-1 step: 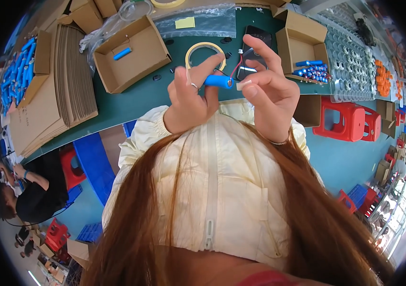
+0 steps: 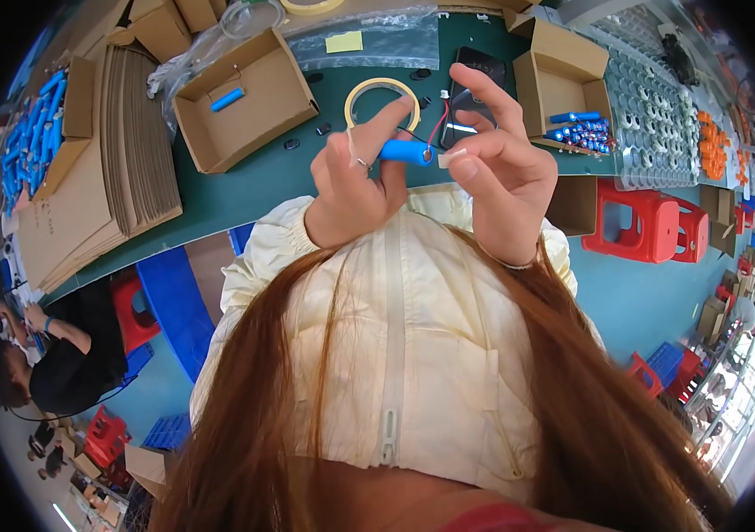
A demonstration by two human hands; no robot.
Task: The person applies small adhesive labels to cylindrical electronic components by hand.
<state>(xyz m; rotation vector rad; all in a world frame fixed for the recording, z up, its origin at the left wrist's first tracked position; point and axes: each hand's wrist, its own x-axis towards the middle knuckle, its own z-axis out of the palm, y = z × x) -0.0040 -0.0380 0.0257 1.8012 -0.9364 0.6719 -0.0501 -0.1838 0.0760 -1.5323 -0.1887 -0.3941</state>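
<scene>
My left hand (image 2: 349,184) pinches a blue cylindrical battery cell (image 2: 406,152), its end turned toward my right hand. Thin red and black wires (image 2: 441,122) rise from that end to a small white plug (image 2: 445,94). Close by, my right hand (image 2: 517,173) grips a small whitish strip, apparently tape (image 2: 450,159), between thumb and a finger, its other fingers raised. The strip is just beside the cell's end; whether they touch I cannot tell. Behind my left fingers lies a roll of yellowish tape (image 2: 380,82) on the green table (image 2: 245,191).
An open cardboard box (image 2: 209,146) at left holds one blue cell (image 2: 228,99). Stacked cardboard sheets (image 2: 134,142) and a box of blue cells (image 2: 36,133) lie farther left. At right are a dark phone-like device (image 2: 482,66), another box of cells (image 2: 564,84) and clear trays (image 2: 652,115).
The white plug and its wires have shifted very slightly to the left. Both hands keep nearly the same places and holds.
</scene>
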